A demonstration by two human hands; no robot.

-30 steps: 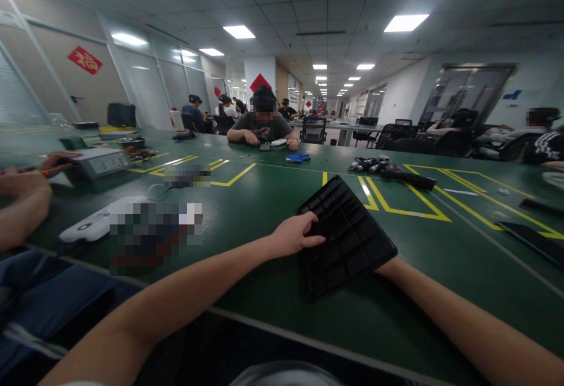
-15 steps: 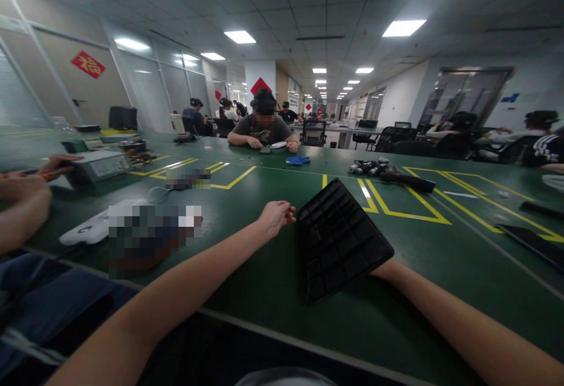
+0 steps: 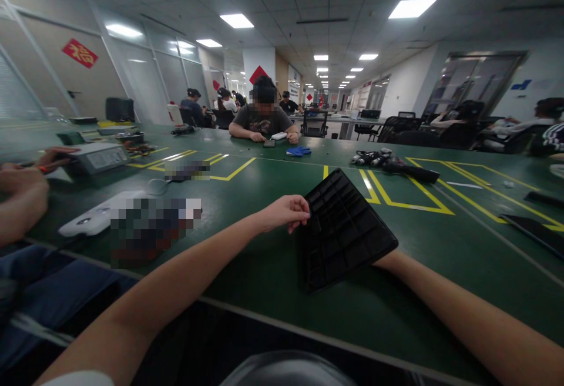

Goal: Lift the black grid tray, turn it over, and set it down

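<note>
Head view, seated at a long green desk (image 3: 264,274) marked with yellow tape lines (image 3: 399,201).

- Black tray (image 3: 348,230): moulded, many small cells, just in front of the wearer at desk centre. Tilted, far edge raised and near corner low to the desk. Cell side faces the camera, probably so that the compartments can be looked over.
- Left hand (image 3: 285,212): at the tray's left edge. Fingers (image 3: 304,217) curled together onto that edge, seemingly pinching it. Reads as a steadying hold rather than a lift.
- Right hand: hidden behind the tray. Only the right forearm (image 3: 445,306) shows, running in under the tray's right corner. Likely the prop that keeps the tray tilted; cannot tell whether those fingers are spread or closed.

Surroundings:
- Far left, a co-worker's hand (image 3: 20,177) with a thin red-handled tool (image 3: 49,167), beside a grey instrument box (image 3: 100,157).
- White device (image 3: 86,222) lies flat, well left of the tray.
- Across the desk, a seated person (image 3: 263,121) works on small parts; blue glove (image 3: 298,151) just beside them.
- Cluster of dark connectors (image 3: 372,158) beyond the tray, apart from it.
- Dark flat strip (image 3: 535,232) at right, well apart.
</note>
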